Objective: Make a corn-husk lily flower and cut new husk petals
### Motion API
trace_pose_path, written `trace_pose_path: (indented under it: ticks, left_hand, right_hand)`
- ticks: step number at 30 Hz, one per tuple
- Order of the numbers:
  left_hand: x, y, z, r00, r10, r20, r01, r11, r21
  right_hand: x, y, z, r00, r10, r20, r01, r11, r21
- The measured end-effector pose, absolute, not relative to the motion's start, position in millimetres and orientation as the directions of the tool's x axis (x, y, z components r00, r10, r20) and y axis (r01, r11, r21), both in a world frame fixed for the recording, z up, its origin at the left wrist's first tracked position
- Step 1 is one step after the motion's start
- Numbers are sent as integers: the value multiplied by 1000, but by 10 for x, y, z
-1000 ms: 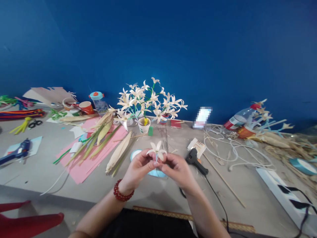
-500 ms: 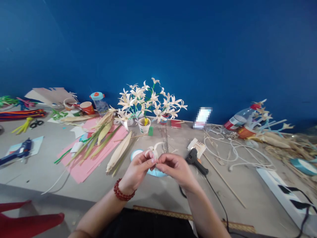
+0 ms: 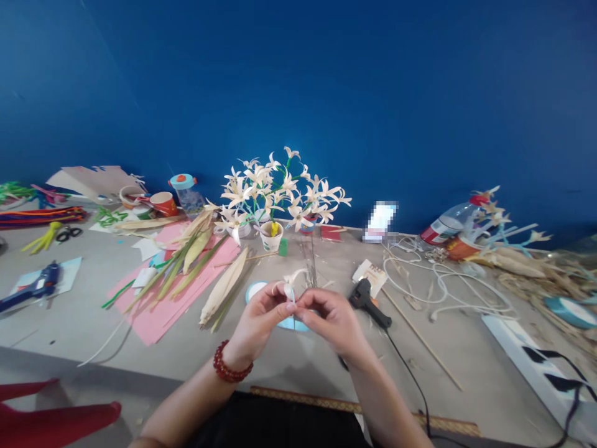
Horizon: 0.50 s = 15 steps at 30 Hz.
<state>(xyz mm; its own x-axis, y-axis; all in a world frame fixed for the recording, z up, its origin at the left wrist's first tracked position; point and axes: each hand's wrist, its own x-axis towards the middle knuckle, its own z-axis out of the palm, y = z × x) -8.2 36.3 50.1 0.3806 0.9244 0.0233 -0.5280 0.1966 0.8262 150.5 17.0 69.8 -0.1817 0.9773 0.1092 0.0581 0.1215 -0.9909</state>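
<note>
Between my two hands is a small white husk flower with curling petals point(image 3: 290, 290), held above the table. My left hand point(image 3: 263, 320), with a red bead bracelet at the wrist, is closed in a pinch on the base of the flower. Pressed against those fingertips, my right hand point(image 3: 333, 317) is pinching at the same spot, where a thin stem seems to run down. Fingers hide most of the base. Below lie a light blue roll point(image 3: 255, 290) and another light blue item point(image 3: 298, 326), partly covered by the hands. Thin wires point(image 3: 311, 270) lie just beyond.
Finished white flowers point(image 3: 261, 177) stand in paper cups point(image 3: 272, 241) at the back. A black glue gun point(image 3: 372, 305) and stick point(image 3: 422, 339) lie right, near white cables point(image 3: 438, 274) and a power strip point(image 3: 536, 373). Left are husks point(image 3: 226, 287), pink sheets point(image 3: 149, 320) and a blue glue gun point(image 3: 44, 280).
The flower has turned slightly between my fingers, and its petals sit a little differently. Both hands stay in nearly the same place.
</note>
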Motion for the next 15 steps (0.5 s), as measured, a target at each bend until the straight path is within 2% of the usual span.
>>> trace_pose_path:
  ticks: [4,10,15]
  left_hand:
    - [-110,365,507,378,926,4,-500,200,843]
    - [-131,383,511,448,893,-35,-494,281,823]
    - [-130,393,529,462,885,-62,-487,311,816]
  right_hand:
    - [1502,179,708,-188,976,114,71,129,-989]
    - [1539,213,602,-273,961,-37,-102,-67,-992]
    - [1556,232,569,-287,955,-75,-134,-118,-984]
